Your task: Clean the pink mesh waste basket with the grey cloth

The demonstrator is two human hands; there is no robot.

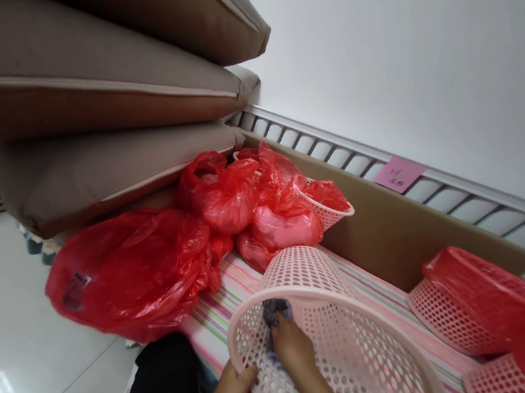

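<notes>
Basket [305, 266]: pale pink, plastic look, full of small holes, solid rim, narrower toward base. Was tipped over, mouth toward camera, base pointing away beyond both grips. Rim ran through the left hand's [237, 385] grip, with the rest of the mouth spreading to the right of it. Cloth [276, 310]: grayish purple, fuzzy look, crumpled. Was inside basket, bunched at the right hand's [291, 344] fingertips, part hanging below the grip beside the inner wall.
</notes>
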